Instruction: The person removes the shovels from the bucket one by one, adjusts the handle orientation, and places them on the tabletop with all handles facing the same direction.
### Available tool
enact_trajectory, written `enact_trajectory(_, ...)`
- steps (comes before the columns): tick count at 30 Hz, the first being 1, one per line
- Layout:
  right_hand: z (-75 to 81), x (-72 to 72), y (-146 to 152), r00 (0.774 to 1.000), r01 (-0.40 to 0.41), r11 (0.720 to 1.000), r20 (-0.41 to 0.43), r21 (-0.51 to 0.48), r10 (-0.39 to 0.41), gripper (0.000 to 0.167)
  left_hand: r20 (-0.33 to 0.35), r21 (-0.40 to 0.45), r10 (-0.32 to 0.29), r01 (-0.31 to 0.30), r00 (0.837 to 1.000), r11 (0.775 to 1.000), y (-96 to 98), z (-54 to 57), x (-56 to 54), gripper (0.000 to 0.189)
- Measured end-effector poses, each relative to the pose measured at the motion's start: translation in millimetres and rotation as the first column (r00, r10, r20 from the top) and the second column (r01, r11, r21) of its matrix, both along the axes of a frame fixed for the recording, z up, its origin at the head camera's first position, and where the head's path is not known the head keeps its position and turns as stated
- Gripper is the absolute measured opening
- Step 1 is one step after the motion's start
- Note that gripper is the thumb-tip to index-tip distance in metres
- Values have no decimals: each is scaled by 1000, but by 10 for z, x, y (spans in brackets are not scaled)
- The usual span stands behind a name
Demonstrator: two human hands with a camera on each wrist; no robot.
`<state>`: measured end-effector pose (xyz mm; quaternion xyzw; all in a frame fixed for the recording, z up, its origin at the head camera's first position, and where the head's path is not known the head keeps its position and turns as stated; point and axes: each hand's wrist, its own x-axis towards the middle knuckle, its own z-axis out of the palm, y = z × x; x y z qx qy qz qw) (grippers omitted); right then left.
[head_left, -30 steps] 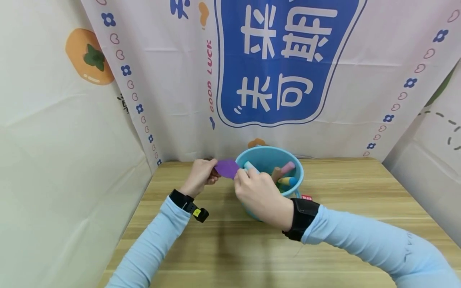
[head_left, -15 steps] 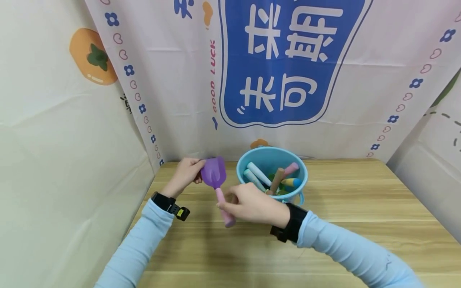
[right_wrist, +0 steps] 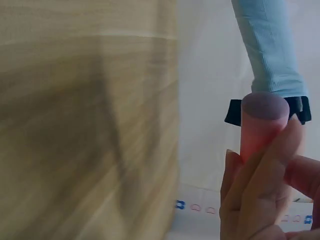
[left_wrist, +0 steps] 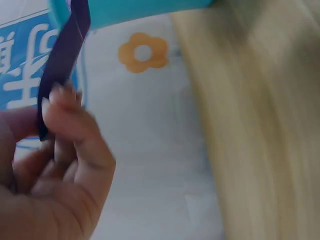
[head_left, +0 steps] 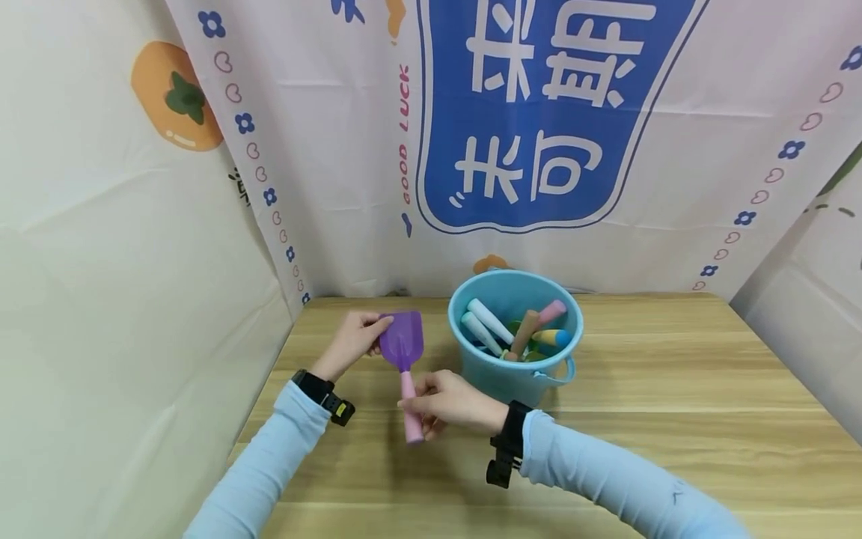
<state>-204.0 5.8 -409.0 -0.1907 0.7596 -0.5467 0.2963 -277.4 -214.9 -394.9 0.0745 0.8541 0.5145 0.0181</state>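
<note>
A toy shovel with a purple blade [head_left: 402, 340] and a pink handle [head_left: 411, 419] is held between both hands, left of the bucket. My left hand [head_left: 353, 340] pinches the blade's left edge between thumb and fingers; the left wrist view shows the dark blade [left_wrist: 60, 65] edge-on in that pinch. My right hand [head_left: 447, 404] grips the pink handle, thumb on top. In the right wrist view the handle's rounded end [right_wrist: 265, 107] sticks out past the curled fingers [right_wrist: 260, 195].
A light-blue bucket [head_left: 498, 378] with a side handle stands at the back of the wooden table [head_left: 646, 449]. Several tool handles in white, brown, pink and yellow-blue lean inside it. A printed cloth [head_left: 350, 187] hangs behind, and pale cloth covers both sides.
The shovel has swung from beside the bucket rim to the left, blade up and handle toward me. My right hand has come down from the rim onto its handle and grips it.
</note>
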Motion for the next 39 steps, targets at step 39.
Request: enact_trajectory(39,-869,120,-285,986,-40,995,163,94,24,37,260,-81,157,-140,953,987,-35,-959,222,9)
